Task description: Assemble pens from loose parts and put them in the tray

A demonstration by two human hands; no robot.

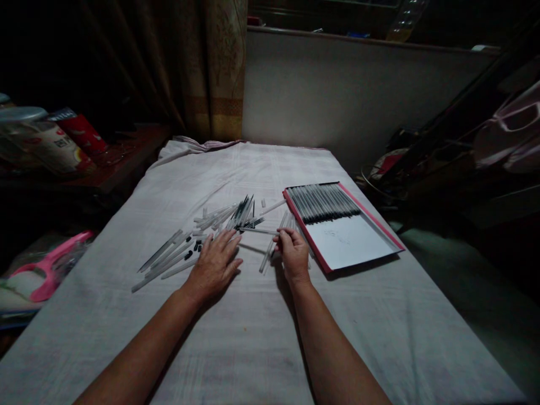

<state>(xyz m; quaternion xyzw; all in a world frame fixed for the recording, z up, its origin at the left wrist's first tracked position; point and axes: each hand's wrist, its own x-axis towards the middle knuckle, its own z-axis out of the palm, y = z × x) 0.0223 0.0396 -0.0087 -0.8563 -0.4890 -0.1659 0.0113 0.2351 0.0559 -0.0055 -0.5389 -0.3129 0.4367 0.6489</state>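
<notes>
My right hand (294, 256) pinches a slim clear pen barrel (259, 231) near its right end, and the barrel points left toward the pile. My left hand (217, 261) lies palm down with fingers stretched at the near edge of the loose parts. Just beyond its fingertips is a bunch of dark ink refills (243, 212). Clear pen barrels (166, 261) are scattered to its left, with several small black caps (197, 246) among them. More loose barrels (266, 257) lie beside my right hand. What is under my left palm is hidden.
Right of my hands, a shallow red-edged box (317, 251) holds a row of black-ended pens (323, 202) on its white base. A pale cloth (236, 349) covers the table. Pink-handled scissors (53, 264) and jars (50, 140) stand off to the left.
</notes>
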